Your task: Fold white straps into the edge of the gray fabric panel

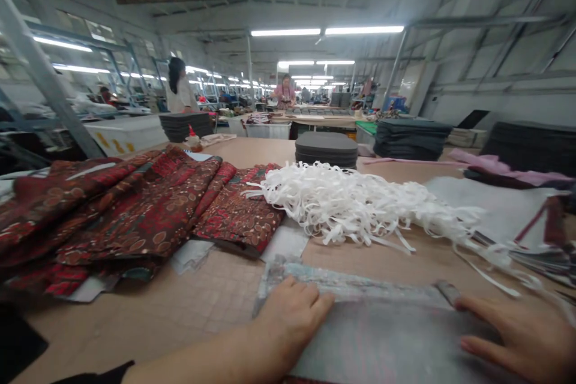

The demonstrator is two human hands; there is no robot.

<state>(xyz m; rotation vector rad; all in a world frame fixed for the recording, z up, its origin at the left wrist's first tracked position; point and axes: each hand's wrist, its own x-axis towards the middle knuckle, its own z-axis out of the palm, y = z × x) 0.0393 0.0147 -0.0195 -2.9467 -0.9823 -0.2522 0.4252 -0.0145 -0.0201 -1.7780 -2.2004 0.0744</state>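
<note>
A greyish translucent sheet (382, 336), like a plastic template, lies flat on the table close to me. My left hand (292, 318) is closed at its far left part, with fingers curled on the sheet and thumb along it. My right hand (517, 333) is open at the sheet's right side, thumb and index finger apart. Its index fingertip touches or nearly touches a small dark flat piece (446, 292) at the sheet's far right corner. Patterned red-brown fabric (310, 380) shows slightly under the sheet's near edge.
Folded red-brown printed fabric (148, 210) covers the left of the table. A tangled heap of white strips (351, 198) lies beyond the sheet. Stacks of dark pads (326, 145) stand farther back. A red-tipped bottle (192, 139) is at far left. Two people (180, 87) stand beyond.
</note>
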